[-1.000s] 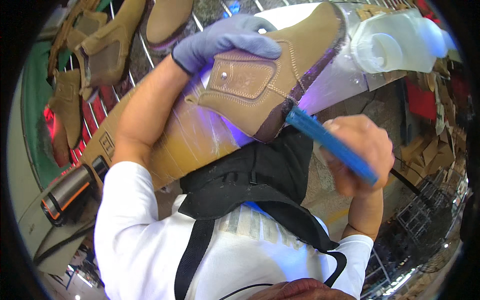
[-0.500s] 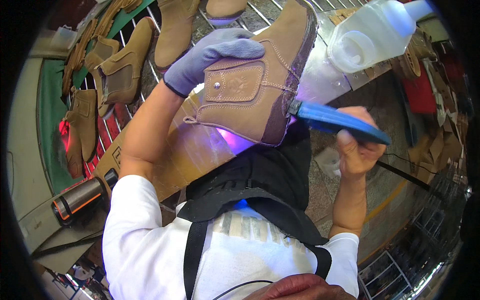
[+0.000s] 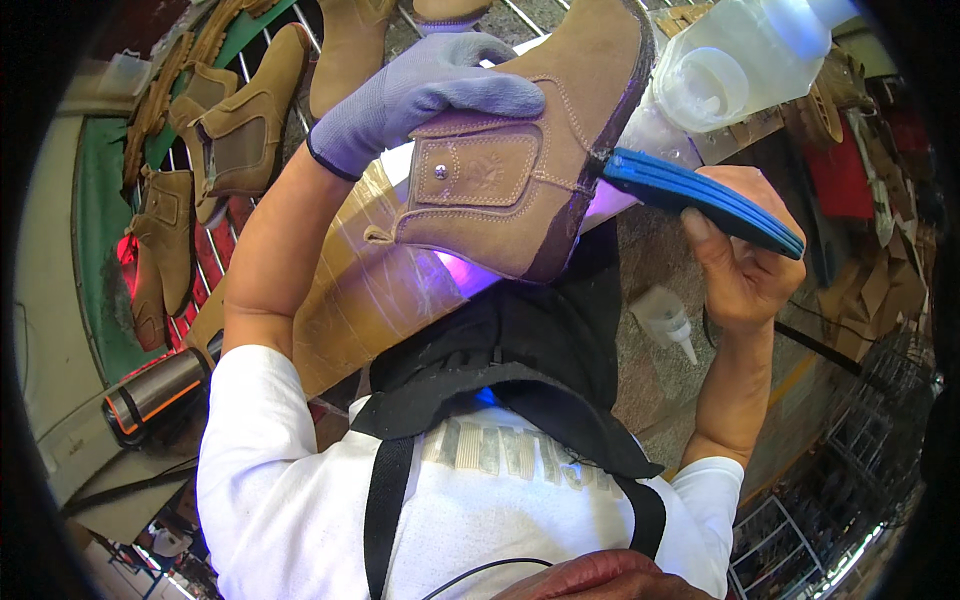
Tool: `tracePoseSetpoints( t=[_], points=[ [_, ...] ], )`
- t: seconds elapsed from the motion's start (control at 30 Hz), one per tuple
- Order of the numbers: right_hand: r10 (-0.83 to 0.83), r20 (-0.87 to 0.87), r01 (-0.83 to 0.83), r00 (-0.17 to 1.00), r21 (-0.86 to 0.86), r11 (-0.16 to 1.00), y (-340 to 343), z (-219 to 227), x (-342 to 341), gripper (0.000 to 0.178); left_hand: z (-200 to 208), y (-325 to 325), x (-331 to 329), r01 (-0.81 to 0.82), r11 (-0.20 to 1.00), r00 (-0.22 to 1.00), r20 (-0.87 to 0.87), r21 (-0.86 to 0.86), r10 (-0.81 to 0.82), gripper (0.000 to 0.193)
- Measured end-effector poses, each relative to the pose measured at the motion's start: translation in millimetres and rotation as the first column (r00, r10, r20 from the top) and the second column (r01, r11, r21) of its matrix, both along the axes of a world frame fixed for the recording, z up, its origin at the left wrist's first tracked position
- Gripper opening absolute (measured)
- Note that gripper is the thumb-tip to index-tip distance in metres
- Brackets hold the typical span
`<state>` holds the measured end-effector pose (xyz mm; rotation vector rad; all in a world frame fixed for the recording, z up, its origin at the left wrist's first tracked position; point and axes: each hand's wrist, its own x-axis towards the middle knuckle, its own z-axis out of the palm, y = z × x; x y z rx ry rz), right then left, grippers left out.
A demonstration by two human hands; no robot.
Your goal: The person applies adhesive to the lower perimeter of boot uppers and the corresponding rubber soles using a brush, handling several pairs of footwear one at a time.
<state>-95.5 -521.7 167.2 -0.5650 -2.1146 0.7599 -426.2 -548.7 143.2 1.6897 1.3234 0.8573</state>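
A tan ankle boot [image 3: 480,232] lies on its side in front of me, its sole edge turned to the right. My left hand [image 3: 430,98], in a grey-blue knit glove, is closed around the shaft opening and side panel with the thumb on top. In my bare right hand [image 3: 750,265] is a brush with a thick blue handle [image 3: 700,192], gripped between thumb and fingers. Its short dark tip meets the boot along the lower edge of the upper; the tip is mostly hidden, so I cannot tell how firmly it touches.
Several tan boots [image 3: 245,150] stand on a metal rack at the left. A translucent jug [image 3: 770,65] is at the far right of the cardboard-covered surface [image 3: 365,310]. A small nozzle bottle [image 3: 663,318] shows below, near my right forearm. A steel flask [image 3: 160,392] lies at the left.
My right hand and the brush have moved right and the tip has shifted up along the boot's edge. The boot has tilted and shifted slightly in my left hand.
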Motion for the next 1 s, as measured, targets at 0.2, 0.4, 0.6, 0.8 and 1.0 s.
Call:
tracePoseSetpoints(
  t=[0.2, 0.4, 0.6, 0.8, 1.0],
  points=[
    [0.019, 0.009, -0.020, 1.000, 0.078, 0.997, -7.6, 3.2, -4.9, 0.030, -7.1, 0.5, -10.5, 0.114, 0.979, 0.993, 0.005, 0.168, -0.116, 0.060],
    [0.107, -0.013, -0.107, 0.994, 0.026, 0.994, -12.5, 7.6, -9.9, 0.031, -10.6, 1.9, -25.3, 0.293, 0.859, 0.956, -0.156, 0.419, -0.250, 0.040],
    [0.112, -0.008, -0.112, 0.994, 0.009, 0.994, -22.5, 13.2, -11.3, 0.032, 36.2, -14.6, 13.5, -0.100, 0.901, 0.908, 0.331, -0.422, 0.255, 0.043],
    [0.108, -0.004, -0.107, 0.994, 0.041, 0.993, -18.7, 11.4, -10.1, 0.029, 35.0, -16.1, 10.7, -0.069, 0.919, 0.894, 0.385, -0.387, 0.229, 0.038],
    [0.201, -0.056, -0.195, 0.978, 0.097, 0.976, -12.8, 14.1, -10.8, 0.024, 31.3, -17.3, 4.0, -0.094, 0.905, 0.915, 0.321, -0.416, 0.243, 0.036]
  ],
)
